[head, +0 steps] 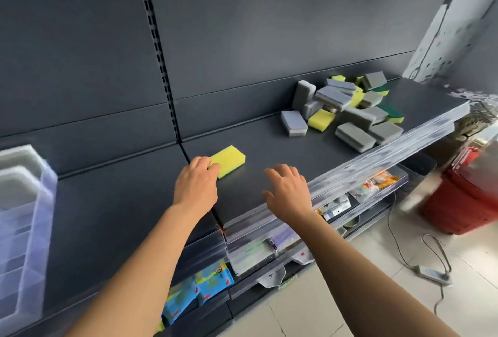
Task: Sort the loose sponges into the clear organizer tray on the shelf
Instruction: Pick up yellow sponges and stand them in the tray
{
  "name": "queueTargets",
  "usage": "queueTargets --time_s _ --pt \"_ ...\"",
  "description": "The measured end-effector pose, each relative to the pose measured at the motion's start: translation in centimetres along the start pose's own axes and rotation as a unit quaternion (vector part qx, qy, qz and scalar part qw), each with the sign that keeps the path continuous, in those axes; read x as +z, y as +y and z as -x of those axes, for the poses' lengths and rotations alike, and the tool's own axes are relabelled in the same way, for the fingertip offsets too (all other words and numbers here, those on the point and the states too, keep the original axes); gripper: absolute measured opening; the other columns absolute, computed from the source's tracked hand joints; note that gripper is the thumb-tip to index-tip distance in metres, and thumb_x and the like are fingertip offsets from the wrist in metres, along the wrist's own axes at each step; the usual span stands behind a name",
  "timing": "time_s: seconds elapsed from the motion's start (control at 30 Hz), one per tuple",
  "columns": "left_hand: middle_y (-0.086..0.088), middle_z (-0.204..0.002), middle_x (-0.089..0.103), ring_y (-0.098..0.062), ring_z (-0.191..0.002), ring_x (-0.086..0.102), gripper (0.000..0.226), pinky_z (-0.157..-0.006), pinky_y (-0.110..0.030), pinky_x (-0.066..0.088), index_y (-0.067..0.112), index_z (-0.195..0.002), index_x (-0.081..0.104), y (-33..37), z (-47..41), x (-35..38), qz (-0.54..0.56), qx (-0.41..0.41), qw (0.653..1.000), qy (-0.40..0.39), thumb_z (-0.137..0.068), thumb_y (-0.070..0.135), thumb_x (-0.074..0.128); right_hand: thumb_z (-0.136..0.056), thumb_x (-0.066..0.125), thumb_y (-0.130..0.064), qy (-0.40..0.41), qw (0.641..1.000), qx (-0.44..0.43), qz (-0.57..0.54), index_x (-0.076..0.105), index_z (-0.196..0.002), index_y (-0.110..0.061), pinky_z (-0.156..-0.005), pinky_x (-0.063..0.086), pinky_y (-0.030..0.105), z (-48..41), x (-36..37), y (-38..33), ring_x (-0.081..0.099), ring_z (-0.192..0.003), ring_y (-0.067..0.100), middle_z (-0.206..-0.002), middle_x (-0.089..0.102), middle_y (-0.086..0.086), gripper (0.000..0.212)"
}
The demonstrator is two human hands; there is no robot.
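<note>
A single yellow sponge (229,159) lies flat on the dark shelf (121,202), near the seam between two shelf boards. My left hand (196,183) reaches over its near left end, with the fingers curled around that end. My right hand (287,191) hovers over the shelf's front edge to the right, fingers spread and holding nothing. A pile of loose sponges (347,110), grey, yellow and yellow-green, sits further right toward the back. The clear organizer tray (47,183) stands at the far left of the shelf, partly cut off by the frame.
A clear plastic price rail (350,172) runs along the shelf's front edge. Lower shelves hold packaged goods (204,285). Red stacked baskets (463,202) stand on the tiled floor at right, near a power strip and cable (433,273).
</note>
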State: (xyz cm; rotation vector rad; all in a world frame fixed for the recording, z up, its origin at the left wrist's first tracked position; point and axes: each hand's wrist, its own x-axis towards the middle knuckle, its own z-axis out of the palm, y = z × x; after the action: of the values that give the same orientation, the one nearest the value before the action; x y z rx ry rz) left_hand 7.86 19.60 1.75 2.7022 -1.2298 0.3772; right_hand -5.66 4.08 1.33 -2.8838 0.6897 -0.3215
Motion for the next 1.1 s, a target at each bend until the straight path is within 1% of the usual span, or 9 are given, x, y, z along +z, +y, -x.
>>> queueTargets --time_s 0.17,0.3,0.47,0.6,0.67,0.8,0.93,1.0,1.1 --pt "-0.005 -0.131 0.044 -0.025 -0.118 0.041 0.038 -0.090 -0.036 0.040 0.019 -0.125 0.047 2.2 -4.5 2.2 -0.030 -0.031 0.996 -0.073 -0.088 0.016 0.054 -0.089 0.057 -0.033 0.012 0.999 0.039 0.001 0.042 -0.136 -0.023 -0.103 0.032 0.036 -1.9 -0.4 5.0 0.035 -0.127 0.024 -0.136 0.043 0.002 0.050" --pt "-0.006 -0.122 0.048 -0.026 -0.109 0.048 0.038 -0.081 -0.035 0.040 0.020 -0.124 0.041 3.8 -8.6 3.7 -0.046 -0.070 0.985 -0.151 -0.089 0.022 0.055 -0.089 0.057 -0.032 0.010 0.997 0.070 0.004 0.043 -0.135 -0.022 -0.103 0.030 0.035 -4.5 -0.4 8.7 0.034 -0.128 0.024 -0.136 0.042 0.002 0.050" --pt "-0.007 -0.127 0.049 -0.028 -0.116 0.046 0.057 -0.087 -0.039 0.041 0.020 -0.131 0.037 6.5 -14.5 5.1 0.053 -0.070 0.982 -0.167 -0.084 0.041 0.062 -0.088 0.057 -0.031 0.010 0.994 0.106 0.016 0.042 -0.136 -0.022 -0.102 0.030 0.035 -8.6 -0.4 12.6 0.035 -0.127 0.024 -0.136 0.043 0.003 0.051" --pt "-0.008 -0.136 0.041 -0.028 -0.125 0.037 0.083 -0.093 -0.039 0.039 0.021 -0.143 0.020 8.4 -17.9 6.4 0.115 -0.061 0.970 -0.206 -0.077 0.040 0.068 -0.087 0.055 -0.028 0.026 0.990 0.136 0.018 0.044 -0.134 -0.022 -0.100 0.031 0.035 -11.9 -0.7 15.2 0.036 -0.125 0.025 -0.135 0.044 0.003 0.048" --pt "-0.009 -0.135 0.038 -0.029 -0.125 0.035 0.088 -0.092 -0.038 0.039 0.023 -0.144 0.018 9.1 -19.2 7.0 0.136 -0.059 0.964 -0.221 -0.075 0.040 0.069 -0.087 0.054 -0.025 0.032 0.988 0.152 0.013 0.045 -0.132 -0.019 -0.098 0.032 0.035 -13.4 -0.8 16.3 0.037 -0.124 0.026 -0.133 0.046 0.004 0.046" --pt "-0.002 -0.119 0.040 -0.025 -0.110 0.044 0.075 -0.071 -0.034 0.039 0.033 -0.130 0.033 10.2 -20.5 7.6 0.144 -0.052 0.959 -0.238 -0.068 0.055 0.070 -0.083 0.051 -0.010 0.002 0.986 0.165 -0.011 0.043 -0.131 -0.013 -0.097 0.035 0.036 -16.1 -0.7 18.1 0.037 -0.125 0.029 -0.136 0.043 0.008 0.048" --pt "0.004 -0.103 0.037 -0.022 -0.098 0.049 0.065 -0.065 -0.033 0.037 0.033 -0.115 0.041 10.6 -21.7 7.9 0.165 -0.076 0.955 -0.235 -0.065 0.064 0.068 -0.081 0.052 -0.005 -0.078 0.986 0.147 -0.025 0.028 -0.141 -0.011 -0.110 0.026 0.037 -18.5 -0.4 19.6 0.015 -0.142 0.025 -0.154 0.019 0.009 0.064" --pt "0.003 -0.103 0.039 -0.024 -0.100 0.051 0.054 -0.068 -0.032 0.037 0.033 -0.114 0.045 10.5 -21.9 8.1 0.183 -0.095 0.952 -0.225 -0.072 0.062 0.062 -0.080 0.055 -0.007 -0.093 0.986 0.137 -0.014 0.029 -0.139 -0.010 -0.107 0.028 0.036 -19.0 -0.2 20.0 0.021 -0.139 0.028 -0.149 0.026 0.010 0.065" --pt "-0.001 -0.116 0.045 -0.024 -0.106 0.052 0.039 -0.075 -0.032 0.040 0.030 -0.120 0.050 10.4 -21.9 8.5 0.208 -0.118 0.948 -0.211 -0.088 0.052 0.049 -0.076 0.056 -0.012 -0.069 0.989 0.123 0.045 0.035 -0.132 -0.014 -0.094 0.035 0.036 -19.2 -0.1 19.9 0.037 -0.119 0.032 -0.129 0.043 0.010 0.060"
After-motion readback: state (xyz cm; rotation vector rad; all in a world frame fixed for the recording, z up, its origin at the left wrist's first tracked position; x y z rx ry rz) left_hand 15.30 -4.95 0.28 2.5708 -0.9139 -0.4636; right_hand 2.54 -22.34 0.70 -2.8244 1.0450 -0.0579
